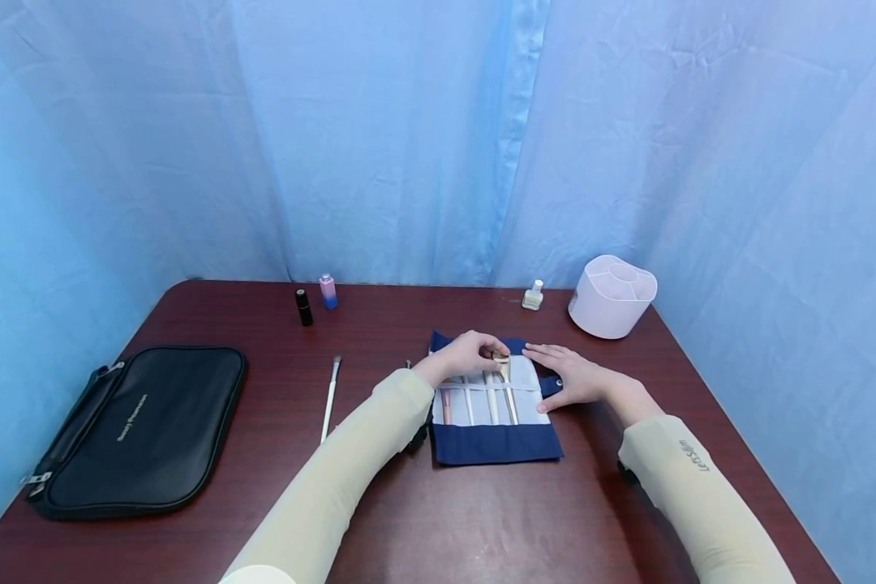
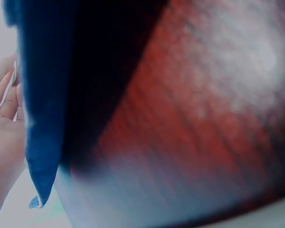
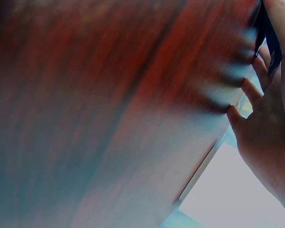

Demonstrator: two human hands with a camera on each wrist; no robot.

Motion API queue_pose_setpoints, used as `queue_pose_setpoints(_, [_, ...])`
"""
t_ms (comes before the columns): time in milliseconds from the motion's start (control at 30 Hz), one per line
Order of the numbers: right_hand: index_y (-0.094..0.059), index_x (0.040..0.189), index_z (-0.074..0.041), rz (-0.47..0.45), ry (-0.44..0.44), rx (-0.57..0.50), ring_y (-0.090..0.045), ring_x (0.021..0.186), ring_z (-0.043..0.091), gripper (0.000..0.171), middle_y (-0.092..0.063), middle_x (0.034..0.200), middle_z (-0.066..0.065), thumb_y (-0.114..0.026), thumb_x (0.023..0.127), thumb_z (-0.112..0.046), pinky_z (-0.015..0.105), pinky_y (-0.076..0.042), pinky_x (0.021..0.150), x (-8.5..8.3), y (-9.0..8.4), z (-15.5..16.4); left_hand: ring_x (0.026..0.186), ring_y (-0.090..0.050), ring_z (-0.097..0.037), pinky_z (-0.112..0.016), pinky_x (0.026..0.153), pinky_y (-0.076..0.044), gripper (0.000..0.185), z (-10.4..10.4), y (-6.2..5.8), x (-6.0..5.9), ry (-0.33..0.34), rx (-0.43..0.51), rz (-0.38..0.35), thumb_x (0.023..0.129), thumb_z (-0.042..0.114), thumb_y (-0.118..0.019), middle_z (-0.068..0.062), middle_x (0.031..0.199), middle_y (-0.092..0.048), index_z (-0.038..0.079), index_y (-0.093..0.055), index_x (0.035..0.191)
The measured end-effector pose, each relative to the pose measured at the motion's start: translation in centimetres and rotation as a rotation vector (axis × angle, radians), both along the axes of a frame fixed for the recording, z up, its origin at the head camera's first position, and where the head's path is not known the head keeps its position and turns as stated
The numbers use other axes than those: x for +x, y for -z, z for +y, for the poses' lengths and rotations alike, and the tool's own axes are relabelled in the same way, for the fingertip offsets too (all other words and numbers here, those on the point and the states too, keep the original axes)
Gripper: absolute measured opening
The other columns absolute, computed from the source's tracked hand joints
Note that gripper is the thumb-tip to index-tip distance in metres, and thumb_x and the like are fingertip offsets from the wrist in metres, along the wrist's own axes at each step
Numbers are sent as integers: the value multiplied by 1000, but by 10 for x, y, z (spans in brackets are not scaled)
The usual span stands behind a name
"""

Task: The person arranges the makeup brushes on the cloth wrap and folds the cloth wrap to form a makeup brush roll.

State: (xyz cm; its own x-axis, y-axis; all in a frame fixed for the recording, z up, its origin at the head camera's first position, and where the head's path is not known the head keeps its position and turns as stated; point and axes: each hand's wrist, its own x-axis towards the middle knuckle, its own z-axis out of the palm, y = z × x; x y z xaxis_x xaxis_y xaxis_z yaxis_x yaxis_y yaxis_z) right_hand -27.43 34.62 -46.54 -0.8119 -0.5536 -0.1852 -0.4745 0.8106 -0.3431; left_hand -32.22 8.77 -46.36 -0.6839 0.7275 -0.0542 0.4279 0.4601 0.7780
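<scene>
A navy brush roll [image 1: 498,444] lies unrolled on the table, its pale lining holding several makeup brushes [image 1: 491,404] under a narrow band. With curled fingers, my left hand [image 1: 470,355] pinches the upper end of the rightmost brush [image 1: 510,397], whose head is partly covered by the fingers. My right hand [image 1: 575,377] rests spread along the roll's right edge, by its strap. In the left wrist view, the roll's navy edge [image 2: 47,104] hides part of the left hand [image 2: 7,114]. Fingertips of the right hand [image 3: 263,118] touch the table in the right wrist view.
A white-handled brush [image 1: 330,399] lies left of the left forearm. The black zip case [image 1: 146,430] occupies the table's left side. Along the back stand a black tube [image 1: 303,307], a pink-blue bottle [image 1: 328,291], a nail polish bottle [image 1: 533,295] and a white organizer [image 1: 611,297].
</scene>
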Motion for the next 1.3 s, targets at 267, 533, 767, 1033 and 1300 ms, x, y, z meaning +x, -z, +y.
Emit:
queue_pose_setpoints(267, [-25,150,-13,9,-8,3,-20,141,36,106,-23,155,12,-69,70,-67,62,-18,108,-1,1,-1,103,-58,-7,-22,85,-47,29,2,0,2,23,-90,94,91,22,-63,3,117,-64,17,-66,120])
queue_pose_setpoints(533, [-26,150,-13,9,-7,3,-20,140,38,106,-23,155,14,-70,69,-65,63,-18,107,-2,2,-2,118,-53,-16,-28,94,-45,39,-8,-15,8,25,-112,148,92,19,-62,0,128,-58,14,-57,130])
queue_pose_setpoints(767, [-25,150,-13,-2,7,2,-19,141,37,106,-22,155,13,-69,70,-65,63,-16,108,-2,2,-1,123,-50,-17,-33,102,-40,43,-31,-52,20,16,-134,299,91,20,-64,-4,130,-57,10,-54,132])
queue_pose_setpoints(1033, [-29,149,-12,6,2,-42,-19,140,37,103,-23,154,14,-71,70,-62,62,-20,108,-2,-1,4,118,-53,-17,-33,99,-43,40,-77,-81,38,-44,-96,356,92,26,-62,-5,127,-59,11,-56,129])
queue_pose_setpoints(1300, [-38,145,-16,32,36,-87,-26,139,33,81,-27,153,11,-69,80,-53,59,-29,105,0,-6,11,116,-54,-19,-38,100,-42,36,-126,-90,51,-121,-44,389,92,24,-63,-5,121,-62,9,-60,125])
